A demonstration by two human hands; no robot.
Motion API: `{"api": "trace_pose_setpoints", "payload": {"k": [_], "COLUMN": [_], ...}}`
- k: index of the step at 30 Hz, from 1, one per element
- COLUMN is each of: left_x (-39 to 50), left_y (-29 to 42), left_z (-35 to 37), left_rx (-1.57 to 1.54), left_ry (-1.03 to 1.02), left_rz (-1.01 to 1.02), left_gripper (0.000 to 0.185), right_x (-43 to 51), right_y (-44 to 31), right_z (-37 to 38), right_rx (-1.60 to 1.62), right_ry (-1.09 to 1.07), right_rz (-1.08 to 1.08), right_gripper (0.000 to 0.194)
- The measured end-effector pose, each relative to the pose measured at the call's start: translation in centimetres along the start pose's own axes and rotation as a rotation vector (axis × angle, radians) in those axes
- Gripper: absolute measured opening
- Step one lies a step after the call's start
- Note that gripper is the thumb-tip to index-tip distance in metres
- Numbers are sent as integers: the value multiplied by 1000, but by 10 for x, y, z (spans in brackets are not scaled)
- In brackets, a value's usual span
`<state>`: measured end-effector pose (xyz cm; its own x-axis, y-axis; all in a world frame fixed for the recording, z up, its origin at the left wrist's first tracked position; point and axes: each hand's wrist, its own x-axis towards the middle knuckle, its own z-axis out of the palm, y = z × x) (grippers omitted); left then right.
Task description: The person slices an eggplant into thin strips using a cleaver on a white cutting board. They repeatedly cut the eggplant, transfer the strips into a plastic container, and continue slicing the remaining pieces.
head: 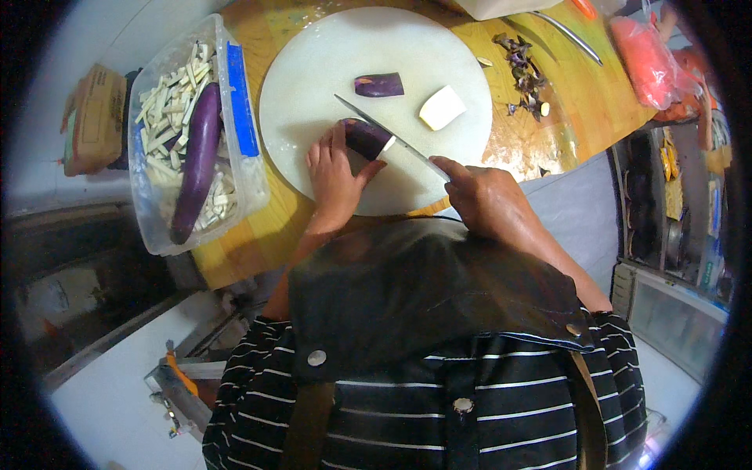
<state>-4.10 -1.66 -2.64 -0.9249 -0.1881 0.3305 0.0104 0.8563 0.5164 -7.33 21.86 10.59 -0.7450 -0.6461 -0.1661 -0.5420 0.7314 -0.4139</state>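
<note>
On a round white cutting board point(317, 64) lies a thick piece of purple eggplant point(370, 139). My left hand point(336, 170) grips its left end, fingers over the far side and thumb at the near edge. A kitchen knife point(411, 148) is in my right hand point(479, 191), its blade slanting across the board beside the piece's pale cut end. The blade's tip points to the far left. Farther back rests a smaller purple eggplant piece point(380, 85), skin up. Right of it a chunk of eggplant point(443, 108) shows its white flesh.
Left of the board stands a clear plastic tub point(241, 182) with cut eggplant strips point(170, 126) and a whole eggplant point(200, 158). Dark eggplant trimmings point(523, 70) lie on the wooden table point(593, 100) at right. Behind them are a metal-handled utensil point(573, 38) and a red plastic bag point(637, 56).
</note>
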Motion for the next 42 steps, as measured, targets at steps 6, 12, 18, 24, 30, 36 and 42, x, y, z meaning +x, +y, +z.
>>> {"api": "trace_pose_setpoints", "payload": {"k": [6, 12, 18, 24, 30, 36, 42], "left_x": [1, -1, 0, 3, 4, 1, 3], "left_y": [-8, -11, -17, -20, -15, -13, -16], "left_z": [3, 5, 10, 10, 7, 9, 9], "left_rx": [-14, 27, -6, -76, -117, -100, -97], "left_ry": [-4, -8, -6, -13, -3, 44, 46], "left_rz": [55, 95, 322, 341, 344, 306, 330], "left_gripper": [79, 71, 48, 41, 51, 45, 41], "right_x": [13, 22, 25, 56, 81, 39, 49], "right_y": [-7, -13, -14, -15, -12, -17, -16], "right_z": [2, -4, -6, 21, 32, 0, 7], "right_rx": [-39, -132, -147, -132, -61, -141, -126], "right_ry": [-37, -122, -175, -64, 22, -143, -153], "right_rz": [17, -29, -23, -109, 26, -1, -45], "right_gripper": [44, 44, 42, 18, 17, 25, 25]}}
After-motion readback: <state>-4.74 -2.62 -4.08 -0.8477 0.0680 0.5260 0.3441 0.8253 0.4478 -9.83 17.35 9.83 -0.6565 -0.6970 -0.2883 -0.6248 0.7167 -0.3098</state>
